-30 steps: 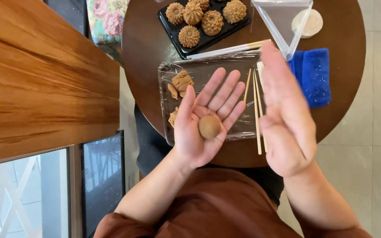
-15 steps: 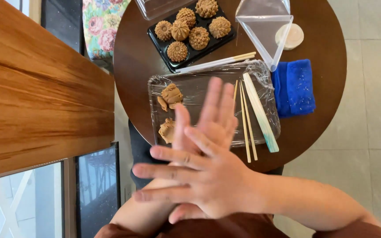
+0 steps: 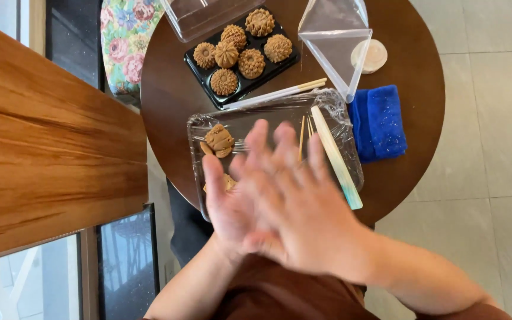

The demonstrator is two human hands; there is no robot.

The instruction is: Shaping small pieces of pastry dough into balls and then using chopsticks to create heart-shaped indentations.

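My right hand lies palm down across my left hand, both blurred with motion and fingers spread. The small brown dough ball seen earlier in my left palm is hidden between the palms. Under the hands stands a tray wrapped in cling film. It carries a lump of brown dough, thin wooden sticks and a pale flat stick.
A black tray of several flower-shaped brown sweets stands at the back of the round brown table. Also there are a clear lid, a clear triangular piece, a small white disc and a blue cloth. A wooden counter lies left.
My right hand came down from the side onto my open left palm, covered the dough ball, and now slides across it.
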